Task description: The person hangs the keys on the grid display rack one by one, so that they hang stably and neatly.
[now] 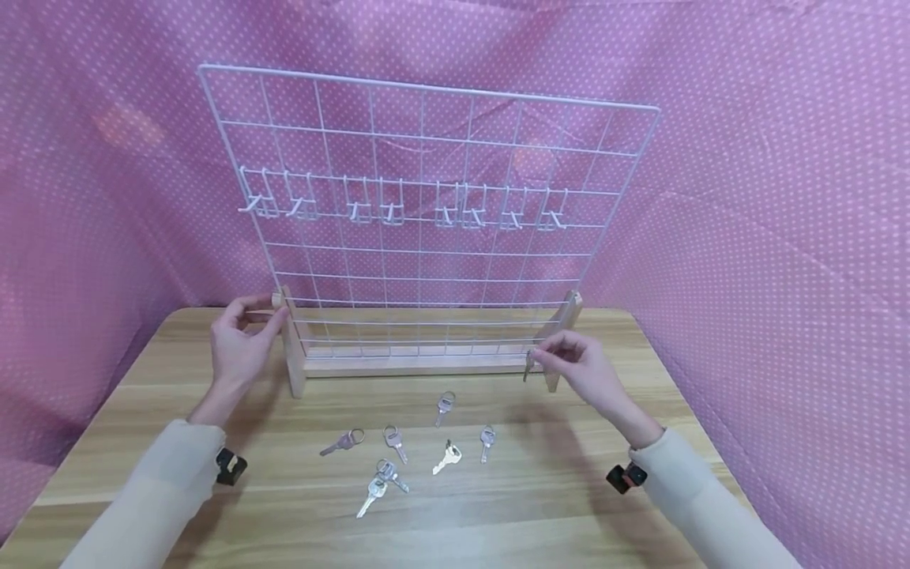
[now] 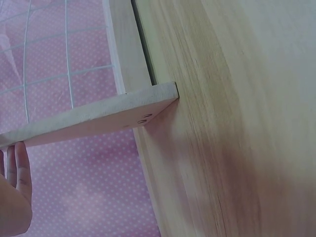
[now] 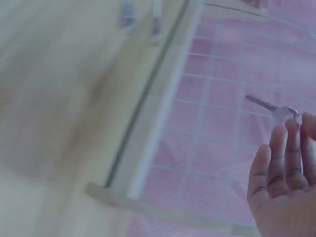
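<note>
My left hand (image 1: 242,340) holds the left side post of the wooden stand (image 1: 292,356), thumb and fingers at its upper end. In the left wrist view its fingers (image 2: 22,168) lie against the post's outer side. My right hand (image 1: 579,367) pinches a silver key (image 1: 528,367) by the ring end, blade pointing down, before the stand's right side. The same key (image 3: 264,103) shows at my right fingertips in the right wrist view. A white wire grid (image 1: 419,253) leans back in the stand and carries a row of white hooks (image 1: 446,215) with nothing hanging on them.
Several ringed keys lie on the wooden table (image 1: 540,506) before the stand, among them a silver key (image 1: 444,405), a golden key (image 1: 449,456) and two overlapping keys (image 1: 374,491). Pink dotted cloth (image 1: 768,237) hangs behind and on both sides.
</note>
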Action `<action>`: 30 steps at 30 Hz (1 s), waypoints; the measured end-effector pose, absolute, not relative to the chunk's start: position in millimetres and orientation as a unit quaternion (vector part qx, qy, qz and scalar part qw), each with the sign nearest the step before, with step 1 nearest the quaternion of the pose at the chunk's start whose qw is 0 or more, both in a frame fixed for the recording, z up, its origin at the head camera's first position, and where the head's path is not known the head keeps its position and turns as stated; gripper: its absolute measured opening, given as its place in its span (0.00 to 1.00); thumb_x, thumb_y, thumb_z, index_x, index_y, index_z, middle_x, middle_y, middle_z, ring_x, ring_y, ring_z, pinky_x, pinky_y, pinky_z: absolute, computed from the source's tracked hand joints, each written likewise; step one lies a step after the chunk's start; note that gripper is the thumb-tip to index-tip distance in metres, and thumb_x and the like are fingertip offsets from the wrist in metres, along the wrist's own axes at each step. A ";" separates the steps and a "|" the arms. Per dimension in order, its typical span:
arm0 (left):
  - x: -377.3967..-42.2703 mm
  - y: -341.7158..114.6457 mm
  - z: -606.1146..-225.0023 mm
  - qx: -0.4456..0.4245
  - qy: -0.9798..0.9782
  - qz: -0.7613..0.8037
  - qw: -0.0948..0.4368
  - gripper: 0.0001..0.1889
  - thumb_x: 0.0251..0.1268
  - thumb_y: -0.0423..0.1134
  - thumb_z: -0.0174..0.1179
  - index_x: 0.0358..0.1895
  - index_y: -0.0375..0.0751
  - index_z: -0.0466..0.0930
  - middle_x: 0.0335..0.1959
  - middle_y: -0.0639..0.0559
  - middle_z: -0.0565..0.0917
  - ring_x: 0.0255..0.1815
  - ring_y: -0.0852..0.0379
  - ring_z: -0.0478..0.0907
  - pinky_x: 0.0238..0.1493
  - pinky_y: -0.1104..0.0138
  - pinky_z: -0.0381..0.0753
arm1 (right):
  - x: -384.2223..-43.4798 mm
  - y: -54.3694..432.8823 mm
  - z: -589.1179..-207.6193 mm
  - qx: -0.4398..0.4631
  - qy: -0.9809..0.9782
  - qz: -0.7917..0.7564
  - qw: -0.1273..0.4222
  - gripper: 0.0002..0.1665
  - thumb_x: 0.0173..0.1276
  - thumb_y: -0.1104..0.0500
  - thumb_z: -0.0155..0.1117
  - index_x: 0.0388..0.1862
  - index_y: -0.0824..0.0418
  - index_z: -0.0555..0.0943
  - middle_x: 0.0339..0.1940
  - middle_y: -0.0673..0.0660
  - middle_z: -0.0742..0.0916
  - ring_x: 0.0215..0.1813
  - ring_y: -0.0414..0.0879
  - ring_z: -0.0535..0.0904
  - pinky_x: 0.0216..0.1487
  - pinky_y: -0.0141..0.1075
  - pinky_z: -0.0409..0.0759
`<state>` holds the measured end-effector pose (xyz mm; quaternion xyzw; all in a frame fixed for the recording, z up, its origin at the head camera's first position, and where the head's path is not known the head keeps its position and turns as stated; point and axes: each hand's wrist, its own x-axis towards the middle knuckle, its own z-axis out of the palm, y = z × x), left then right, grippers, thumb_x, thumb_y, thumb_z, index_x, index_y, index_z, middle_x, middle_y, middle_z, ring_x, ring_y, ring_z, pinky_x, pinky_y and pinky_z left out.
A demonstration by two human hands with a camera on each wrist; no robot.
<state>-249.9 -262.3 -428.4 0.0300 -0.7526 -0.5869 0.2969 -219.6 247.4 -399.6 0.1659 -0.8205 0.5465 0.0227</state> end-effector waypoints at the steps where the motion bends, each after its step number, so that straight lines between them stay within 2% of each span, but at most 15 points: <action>1: -250.0 -262.0 -428.4 0.029 -0.752 -0.587 0.300 0.18 0.66 0.29 0.71 0.56 0.28 0.82 0.40 0.75 0.84 0.36 0.73 0.81 0.37 0.85 0.86 | -220.1 247.5 -393.9 0.162 -0.816 0.554 0.031 0.11 0.75 0.61 0.70 0.46 0.70 0.85 0.36 0.42 0.89 0.35 0.35 0.84 0.38 0.28 0.88; 4: -250.6 -261.2 -428.8 0.021 -0.748 -0.588 0.308 0.17 0.66 0.29 0.71 0.55 0.26 0.82 0.39 0.74 0.84 0.35 0.74 0.81 0.37 0.85 0.86 | -222.2 247.5 -377.3 0.155 -0.803 0.574 0.050 0.09 0.75 0.60 0.69 0.45 0.67 0.85 0.35 0.43 0.89 0.35 0.36 0.84 0.41 0.29 0.90; 7: -251.0 -261.0 -430.0 0.017 -0.747 -0.587 0.311 0.18 0.66 0.29 0.71 0.56 0.25 0.81 0.39 0.75 0.84 0.35 0.75 0.80 0.36 0.86 0.85 | -224.7 246.4 -361.6 0.158 -0.784 0.597 0.062 0.02 0.76 0.62 0.68 0.42 0.60 0.85 0.34 0.44 0.89 0.34 0.36 0.84 0.40 0.28 0.89; 11: -250.6 -260.5 -430.7 0.018 -0.750 -0.583 0.314 0.18 0.67 0.29 0.71 0.56 0.25 0.81 0.39 0.76 0.84 0.35 0.74 0.80 0.36 0.86 0.84 | -227.6 242.2 -341.5 0.155 -0.754 0.634 0.076 0.07 0.76 0.64 0.67 0.39 0.52 0.86 0.32 0.43 0.89 0.31 0.36 0.84 0.39 0.26 0.87; 16: -250.0 -259.2 -430.5 0.011 -0.750 -0.576 0.324 0.17 0.66 0.28 0.71 0.55 0.25 0.82 0.38 0.75 0.84 0.34 0.74 0.80 0.36 0.87 0.84 | -229.8 236.2 -317.8 0.150 -0.728 0.663 0.092 0.06 0.75 0.64 0.68 0.38 0.54 0.87 0.28 0.45 0.88 0.30 0.36 0.84 0.38 0.26 0.87; 22: -248.4 -258.1 -429.7 0.007 -0.754 -0.568 0.328 0.16 0.67 0.28 0.70 0.55 0.25 0.82 0.37 0.75 0.85 0.34 0.75 0.79 0.36 0.87 0.84 | -231.5 231.8 -292.5 0.155 -0.697 0.693 0.101 0.06 0.75 0.64 0.68 0.38 0.54 0.86 0.30 0.45 0.90 0.30 0.37 0.85 0.38 0.26 0.88; 26: -247.9 -257.0 -429.2 0.002 -0.755 -0.568 0.328 0.16 0.67 0.28 0.70 0.55 0.25 0.81 0.37 0.75 0.84 0.34 0.75 0.79 0.36 0.86 0.84 | -233.4 229.7 -276.7 0.163 -0.676 0.710 0.113 0.01 0.74 0.62 0.70 0.39 0.58 0.86 0.30 0.46 0.90 0.30 0.37 0.85 0.37 0.26 0.88; 30: -248.2 -257.0 -429.5 0.004 -0.756 -0.566 0.329 0.16 0.67 0.28 0.70 0.55 0.25 0.81 0.36 0.75 0.84 0.34 0.75 0.79 0.36 0.86 0.84 | -237.7 227.3 -263.2 0.167 -0.658 0.725 0.115 0.03 0.73 0.61 0.72 0.40 0.61 0.86 0.32 0.47 0.91 0.29 0.38 0.84 0.37 0.26 0.88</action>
